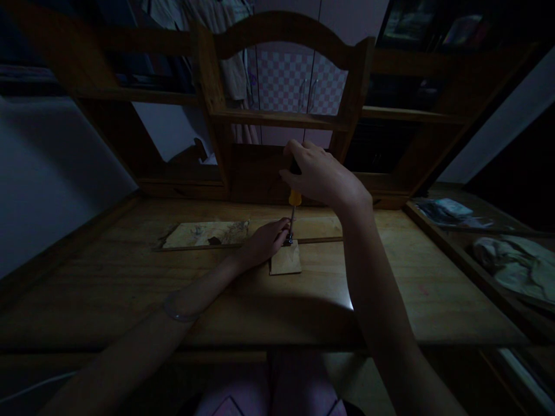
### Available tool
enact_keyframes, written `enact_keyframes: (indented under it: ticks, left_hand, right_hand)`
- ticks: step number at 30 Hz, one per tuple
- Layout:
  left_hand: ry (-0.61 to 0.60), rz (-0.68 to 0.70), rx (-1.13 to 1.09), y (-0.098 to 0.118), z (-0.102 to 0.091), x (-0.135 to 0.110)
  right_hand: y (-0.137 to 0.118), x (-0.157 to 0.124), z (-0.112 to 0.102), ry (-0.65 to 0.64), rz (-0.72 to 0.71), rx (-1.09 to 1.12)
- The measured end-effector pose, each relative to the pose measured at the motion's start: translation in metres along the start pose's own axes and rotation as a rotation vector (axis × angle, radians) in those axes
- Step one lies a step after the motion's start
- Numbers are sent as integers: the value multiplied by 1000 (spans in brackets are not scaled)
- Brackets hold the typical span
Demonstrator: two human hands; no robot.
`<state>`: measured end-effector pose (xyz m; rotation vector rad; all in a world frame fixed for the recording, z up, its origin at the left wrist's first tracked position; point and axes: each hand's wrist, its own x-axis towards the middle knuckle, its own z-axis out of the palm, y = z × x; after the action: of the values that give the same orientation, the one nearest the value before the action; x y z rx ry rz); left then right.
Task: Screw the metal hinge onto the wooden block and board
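My right hand [318,173] is wrapped round the handle of a screwdriver [295,198] with a yellow lower grip, held nearly upright. Its shaft points down at a small dark metal piece [288,241], possibly a hinge, where a long wooden board [225,232] meets a small square wood piece [286,260]. Close beside the tip, my left hand [271,238] rests on the board with its fingers drawn together at the metal piece. Whether those fingers pinch a screw or just press the metal is too small to tell. The board's left end is rough and dark-stained.
The wooden desk [173,300] carries the pieces. Behind them rises a wooden shelf frame [281,120] with an arched top. To the right, a lower surface holds crumpled cloth [515,263] and a plastic-wrapped item [451,208]. The room is dim.
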<state>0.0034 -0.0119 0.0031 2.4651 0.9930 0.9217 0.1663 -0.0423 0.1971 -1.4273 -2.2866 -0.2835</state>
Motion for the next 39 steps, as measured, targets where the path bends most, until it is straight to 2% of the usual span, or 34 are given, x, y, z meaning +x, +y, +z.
enact_keyframes:
  ticks: [9,17,28,34,39]
  left_hand:
    - [5,-7,-27,3,-1,-1]
    - [20,-5,-21,3,0,0]
    - [-10,-29,-195,2,-1,1]
    - [0,-66,-164,5,-4,2]
    - [29,-53,-149,3,-2,2]
  right_hand:
    - [0,1,-3,67,0,-26]
    - [-1,-1,-3,29,9,22]
    - [0,-2,-7,23,-44,48]
    - [1,-3,-5,-5,-27,48]
    - [2,-1,-6,17,-66,56]
